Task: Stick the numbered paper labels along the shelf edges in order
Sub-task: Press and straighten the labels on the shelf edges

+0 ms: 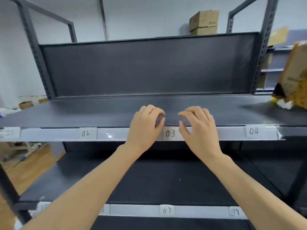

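label 03 sits on the upper edge strip, between label 02 to the left and label 04 to the right, with the left hand and right hand close on either side of it, both open with fingers curled over the shelf top and gripping nothing. the thumbs rest at the label's two top corners, so this looks like the pressing-down step. to do it well, i would rub both thumbs outward and down from the middle so no bubble stays, keep the paper level with its neighbours, and check the corners lie flat before letting go.
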